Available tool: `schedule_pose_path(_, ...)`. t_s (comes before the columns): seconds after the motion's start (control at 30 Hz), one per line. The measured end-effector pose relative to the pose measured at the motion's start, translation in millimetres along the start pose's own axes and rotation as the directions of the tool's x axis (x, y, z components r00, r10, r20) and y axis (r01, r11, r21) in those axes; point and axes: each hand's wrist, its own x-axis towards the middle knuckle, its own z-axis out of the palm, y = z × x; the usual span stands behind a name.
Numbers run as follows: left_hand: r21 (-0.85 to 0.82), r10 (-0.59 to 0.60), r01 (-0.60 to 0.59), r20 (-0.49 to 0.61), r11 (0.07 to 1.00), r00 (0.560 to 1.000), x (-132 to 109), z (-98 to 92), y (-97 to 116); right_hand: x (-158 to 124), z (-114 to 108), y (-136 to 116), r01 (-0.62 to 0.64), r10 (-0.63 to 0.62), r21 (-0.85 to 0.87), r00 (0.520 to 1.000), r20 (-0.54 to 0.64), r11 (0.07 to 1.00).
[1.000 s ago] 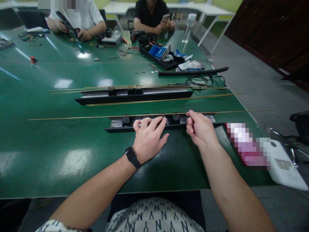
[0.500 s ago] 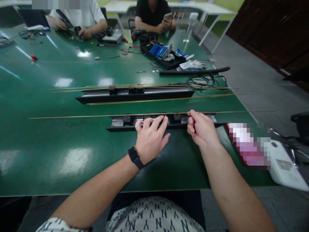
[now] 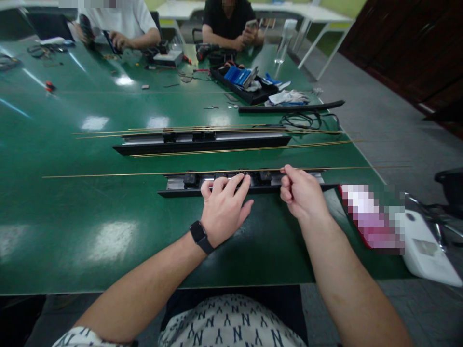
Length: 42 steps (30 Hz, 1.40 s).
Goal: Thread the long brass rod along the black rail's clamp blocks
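Note:
A long metal rail with black edges [image 3: 181, 193] lies in front of me, with several black blocks [image 3: 265, 177] along it. Across its far side runs a thin brass-coloured rod [image 3: 108, 175], reaching well past both ends of the rail. My left hand [image 3: 227, 205], a watch on its wrist, rests over the rail's middle, fingers spread and fingertips at the blocks. What lies under those fingertips is hidden. To its right, my right hand [image 3: 300, 190] is closed, thumb and forefinger pinching the rod.
A second rail [image 3: 202, 144] lies farther off with several thin rods [image 3: 246, 148] around it. Behind are a black strip [image 3: 289, 108], gloves [image 3: 289, 97] and a black tray [image 3: 253, 96]. A red-edged object [image 3: 372, 217] and a white device [image 3: 430, 250] sit at right. Two people sit opposite.
My left hand has shifted very slightly left; my right hand stays on the rod. Across the table, the person in white has moved the dark items in their hands.

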Motion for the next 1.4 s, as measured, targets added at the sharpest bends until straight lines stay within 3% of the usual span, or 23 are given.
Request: schedule_pose_path(1.4, 0.007, -0.010, 0.010, -0.001, 1.000, 1.000, -1.9, 1.3, -1.8, 1.4, -2.2, 2.5, 0.005, -0.005, 0.023, 1.000, 0.004, 1.000)
